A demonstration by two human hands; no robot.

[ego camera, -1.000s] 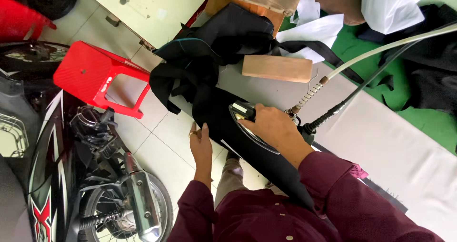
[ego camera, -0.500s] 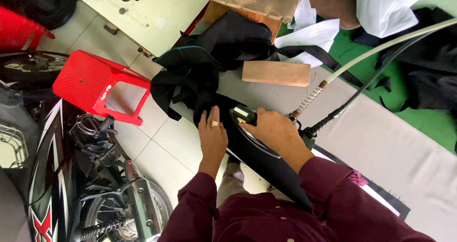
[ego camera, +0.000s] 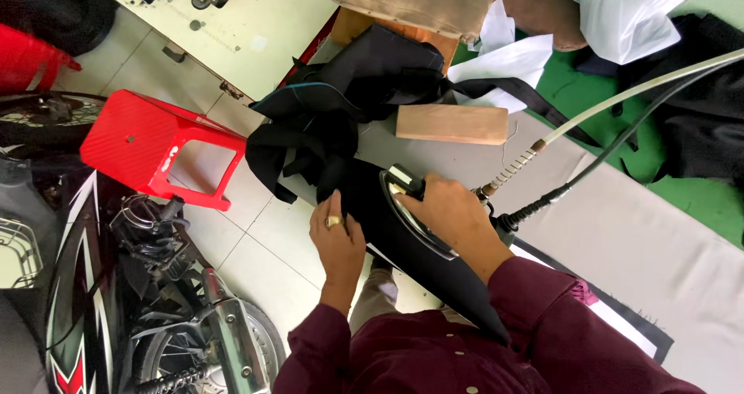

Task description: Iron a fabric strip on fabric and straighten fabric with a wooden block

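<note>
My right hand (ego camera: 448, 209) is closed around the handle of a steam iron (ego camera: 409, 208) that rests on a long strip of black fabric (ego camera: 403, 247) at the edge of the grey ironing table (ego camera: 635, 239). A hose and a black cord (ego camera: 589, 130) run from the iron up to the right. My left hand (ego camera: 336, 236), a ring on one finger, lies flat on the black fabric just left of the iron, pressing it down. More of the black cloth is bunched in a heap (ego camera: 341, 107) above the hands.
A wooden block (ego camera: 452, 123) lies on the table beyond the iron. A red plastic stool (ego camera: 151, 146) stands on the tiled floor to the left, beside a parked motorbike (ego camera: 116, 301). White cloth (ego camera: 511, 61) and green cloth (ego camera: 604, 107) lie at the far side.
My left hand has come up from below the table edge and now lies flat on the black fabric beside the iron. The right hand has stayed on the iron.
</note>
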